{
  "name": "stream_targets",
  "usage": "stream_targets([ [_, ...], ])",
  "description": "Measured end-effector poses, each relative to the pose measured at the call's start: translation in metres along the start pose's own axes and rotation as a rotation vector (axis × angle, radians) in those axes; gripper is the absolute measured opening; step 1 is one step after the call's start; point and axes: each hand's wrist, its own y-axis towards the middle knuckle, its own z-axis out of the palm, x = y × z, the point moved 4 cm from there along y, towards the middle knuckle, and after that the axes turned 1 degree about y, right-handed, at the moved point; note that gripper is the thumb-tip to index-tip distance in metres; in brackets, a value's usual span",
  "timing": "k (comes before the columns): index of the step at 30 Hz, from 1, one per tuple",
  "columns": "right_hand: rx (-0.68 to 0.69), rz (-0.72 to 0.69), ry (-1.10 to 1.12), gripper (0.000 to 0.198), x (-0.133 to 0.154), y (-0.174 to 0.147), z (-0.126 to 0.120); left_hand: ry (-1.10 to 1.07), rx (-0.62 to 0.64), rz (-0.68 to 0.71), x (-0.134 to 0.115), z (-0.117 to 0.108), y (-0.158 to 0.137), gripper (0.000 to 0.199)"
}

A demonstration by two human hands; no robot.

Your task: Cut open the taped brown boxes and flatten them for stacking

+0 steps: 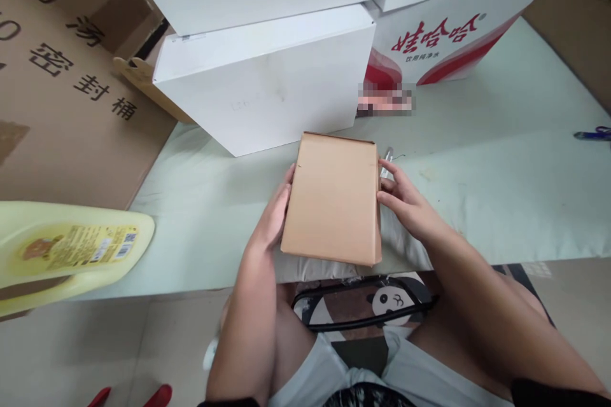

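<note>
A small brown cardboard box (333, 200) is held between my two hands at the front of the table, its flat face turned up toward me. Against its left side presses my left hand (277, 211), whose fingers are partly hidden behind the box edge. My right hand (403, 197) grips the right side, with the thumb and fingertips on the edge. Just beyond the right fingers lies a small clear plastic item (387, 160), partly covered.
White boxes (267, 79) and a red-and-white printed carton (443, 38) stand behind. A large brown carton (71, 95) and a yellow jug (76, 251) are at left. A blue pen-like object (592, 135) lies far right on the pale green tablecloth (501, 184).
</note>
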Motion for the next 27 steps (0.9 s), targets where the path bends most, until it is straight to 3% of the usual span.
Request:
stream_targets([
  [3, -0.005, -0.001, 0.017, 0.074, -0.002, -0.002, 0.0, -0.085, 0.041, 0.055, -0.007, 0.009, 0.002, 0.063],
  [8, -0.051, -0.014, 0.033, 0.074, 0.003, -0.006, -0.004, 0.014, 0.006, 0.343, -0.036, 0.013, -0.01, 0.059],
  [11, -0.06, -0.037, 0.017, 0.076, 0.007, -0.006, -0.004, 0.027, -0.003, 0.436, -0.045, 0.014, -0.019, 0.057],
  [23, -0.024, -0.08, -0.066, 0.074, 0.01, -0.005, -0.001, 0.021, -0.003, 0.374, -0.04, 0.011, -0.017, 0.056],
  [27, -0.057, -0.099, -0.1, 0.071, 0.01, -0.004, -0.001, -0.034, 0.017, 0.246, -0.038, 0.007, -0.017, 0.07],
])
